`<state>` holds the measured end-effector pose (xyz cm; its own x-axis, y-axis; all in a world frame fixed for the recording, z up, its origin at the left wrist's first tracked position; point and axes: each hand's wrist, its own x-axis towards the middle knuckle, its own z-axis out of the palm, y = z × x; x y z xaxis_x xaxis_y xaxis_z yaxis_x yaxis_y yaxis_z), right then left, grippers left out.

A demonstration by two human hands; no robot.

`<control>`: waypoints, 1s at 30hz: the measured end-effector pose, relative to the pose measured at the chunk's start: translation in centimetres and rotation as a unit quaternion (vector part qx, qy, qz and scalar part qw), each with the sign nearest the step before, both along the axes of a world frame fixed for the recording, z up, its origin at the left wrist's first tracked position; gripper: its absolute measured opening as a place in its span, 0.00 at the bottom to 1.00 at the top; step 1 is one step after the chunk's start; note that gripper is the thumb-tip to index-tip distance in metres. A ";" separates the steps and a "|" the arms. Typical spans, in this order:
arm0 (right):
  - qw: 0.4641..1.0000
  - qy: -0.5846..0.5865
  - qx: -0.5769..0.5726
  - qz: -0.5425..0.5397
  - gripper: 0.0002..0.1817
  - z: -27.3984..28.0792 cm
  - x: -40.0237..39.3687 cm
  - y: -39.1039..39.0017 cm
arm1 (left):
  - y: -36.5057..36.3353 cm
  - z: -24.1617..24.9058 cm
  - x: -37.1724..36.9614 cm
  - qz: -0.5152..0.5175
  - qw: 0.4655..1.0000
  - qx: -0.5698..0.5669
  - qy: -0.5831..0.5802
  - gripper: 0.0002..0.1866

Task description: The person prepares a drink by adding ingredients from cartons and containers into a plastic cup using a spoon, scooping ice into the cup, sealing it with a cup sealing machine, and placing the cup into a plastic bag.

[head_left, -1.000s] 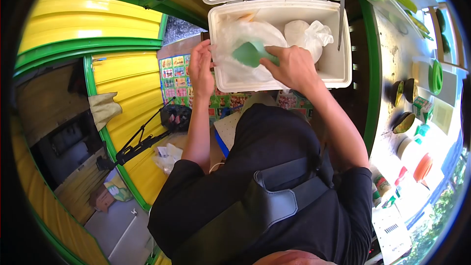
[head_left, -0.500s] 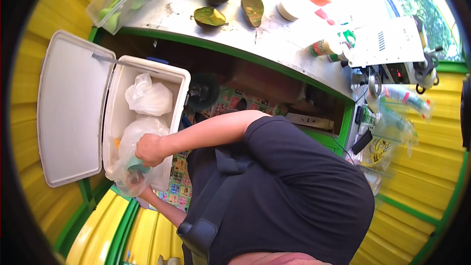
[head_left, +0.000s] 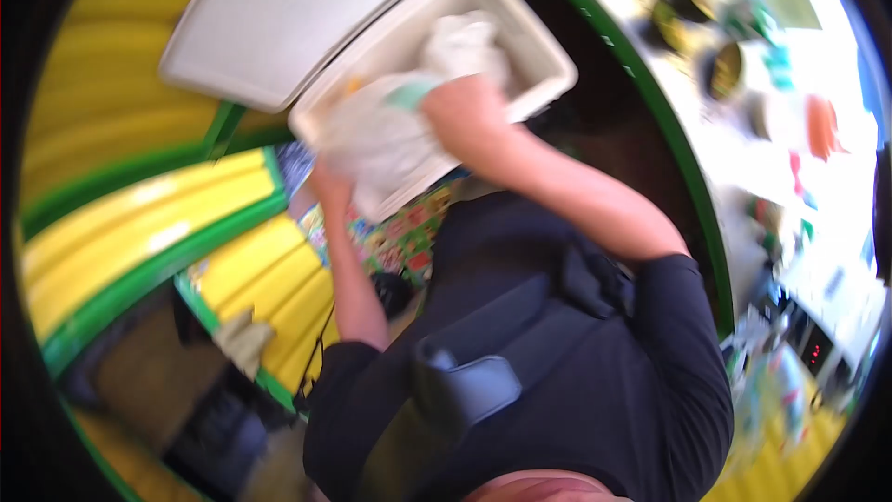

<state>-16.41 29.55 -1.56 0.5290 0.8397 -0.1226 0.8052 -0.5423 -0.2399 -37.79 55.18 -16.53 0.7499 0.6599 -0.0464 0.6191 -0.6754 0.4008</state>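
A white cooler box stands with its lid swung up. Inside it, a clear plastic bag hangs partly over the near wall. My right hand is closed around a teal cup-like item at the bag's upper part; motion blur hides its exact shape. At the bag's lower left edge is my left hand, closed on the plastic, its fingertips blurred and partly covered. A second white bag lies farther back in the cooler. Something small and orange shows beside the clear bag.
To the right runs a counter with a green edge, holding avocado halves, an orange item and a white appliance. Yellow panels with green trim stand at left. Patterned flooring shows below the cooler.
The view has turned, so the cooler now sits higher and tilted. My right hand has lifted the teal item toward the bag's upper part. My left hand shows more clearly at the bag's edge.
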 end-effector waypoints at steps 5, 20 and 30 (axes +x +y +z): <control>0.998 0.019 0.049 0.028 0.08 -0.1 1.5 -0.3 | 0.0 0.1 0.3 0.060 0.977 -0.166 -0.116 0.23; 0.997 0.009 -0.012 0.074 0.07 -3.5 1.7 -3.5 | -3.1 2.7 2.8 -0.097 0.972 -0.155 -0.146 0.10; 0.977 0.156 0.140 0.036 0.18 -6.4 2.5 -3.2 | -0.1 2.1 0.7 -0.024 0.899 -0.408 -0.158 0.12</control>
